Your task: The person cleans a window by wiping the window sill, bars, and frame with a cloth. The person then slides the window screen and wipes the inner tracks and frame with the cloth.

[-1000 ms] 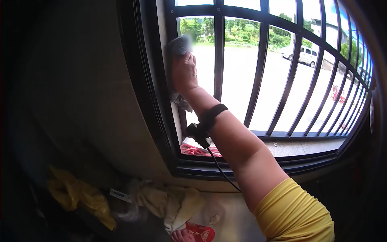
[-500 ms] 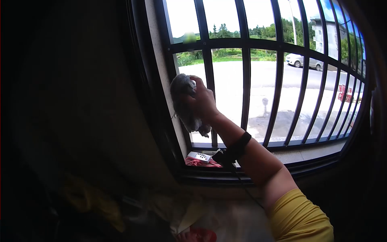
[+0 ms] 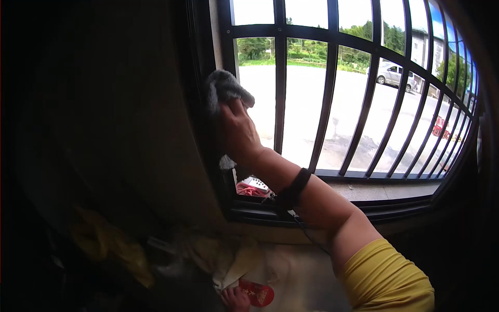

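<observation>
My right hand (image 3: 238,130) reaches up from the lower right and is closed on a grey fluffy cloth (image 3: 221,86). It presses the cloth against the left side of the dark window frame (image 3: 200,67). Part of the cloth hangs below the wrist, and the palm is hidden. A black band (image 3: 297,187) circles the forearm, with a cord running down from it. Low in the picture, my left hand (image 3: 235,300) lies beside a red packet (image 3: 257,294) with printed characters. Shadow and the picture's edge obscure its fingers.
Dark vertical bars (image 3: 326,99) span the window. A white device with buttons (image 3: 254,183) and a pink cord (image 3: 248,190) lie in the sill's left corner. Below are pale cloth (image 3: 244,265) and a yellow bag-like item (image 3: 112,249). A car (image 3: 392,74) stands outside.
My right hand has moved left with the grey cloth, from in front of the bars onto the side frame. The view has shifted slightly, and more of the red packet shows.
</observation>
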{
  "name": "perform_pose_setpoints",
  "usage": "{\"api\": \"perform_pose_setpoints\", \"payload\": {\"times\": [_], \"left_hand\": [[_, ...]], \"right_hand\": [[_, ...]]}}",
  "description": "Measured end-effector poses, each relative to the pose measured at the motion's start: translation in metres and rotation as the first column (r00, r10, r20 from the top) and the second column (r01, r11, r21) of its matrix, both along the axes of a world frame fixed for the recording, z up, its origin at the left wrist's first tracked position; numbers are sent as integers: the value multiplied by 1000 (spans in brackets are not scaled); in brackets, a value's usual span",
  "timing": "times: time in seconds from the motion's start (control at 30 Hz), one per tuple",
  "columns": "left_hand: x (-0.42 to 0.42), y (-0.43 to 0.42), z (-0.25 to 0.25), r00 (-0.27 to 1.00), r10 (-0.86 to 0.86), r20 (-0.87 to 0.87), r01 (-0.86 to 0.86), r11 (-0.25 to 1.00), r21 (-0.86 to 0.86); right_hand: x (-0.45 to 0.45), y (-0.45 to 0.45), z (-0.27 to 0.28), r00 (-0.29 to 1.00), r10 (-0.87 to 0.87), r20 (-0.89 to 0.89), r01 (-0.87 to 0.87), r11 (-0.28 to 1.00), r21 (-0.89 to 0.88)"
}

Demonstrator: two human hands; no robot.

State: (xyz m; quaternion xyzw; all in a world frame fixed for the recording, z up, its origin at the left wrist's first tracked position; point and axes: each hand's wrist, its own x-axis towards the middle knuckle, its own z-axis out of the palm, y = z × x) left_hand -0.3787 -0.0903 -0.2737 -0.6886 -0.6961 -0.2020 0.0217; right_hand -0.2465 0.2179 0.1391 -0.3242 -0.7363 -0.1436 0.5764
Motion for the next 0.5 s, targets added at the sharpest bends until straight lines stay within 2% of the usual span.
{"api": "perform_pose_setpoints", "payload": {"times": [0.07, 0.13, 0.23, 0.27, 0.3, 0.37, 0.43, 0.47, 0.5], "left_hand": [[1, 3, 6, 1000, 2, 10, -2, 1000, -21], [1, 6, 8, 998, -53, -35, 59, 981, 185], [0, 4, 6, 996, -68, 57, 62, 994, 87], [-1, 6, -1, 996, -87, 34, 79, 982, 170], [-7, 7, -8, 995, -101, 20, 96, 981, 169], [-12, 10, -18, 992, -99, -77, 111, 977, 181], [-10, 12, -20, 993, -98, -62, 109, 972, 210], [-11, 9, -21, 994, -94, -51, 104, 967, 232], [-10, 6, -18, 994, -97, -43, 104, 971, 216]], "right_hand": [[4, -17, -70, 995, 4, 98, 15, 982, -190], [12, -32, -114, 979, 42, 199, 42, 915, -401], [23, -38, -137, 917, 178, 358, 150, 678, -720], [28, -27, -155, 953, 201, 226, 85, 539, -838], [35, -34, -147, 959, 187, 213, 81, 538, -839], [58, -43, -116, 988, 126, 94, -36, 762, -647], [84, -47, -53, 992, -1, -126, -56, 894, -444], [96, -41, -22, 970, -39, -240, -44, 942, -333], [105, -35, 8, 946, -139, -293, 75, 972, -221]]}}
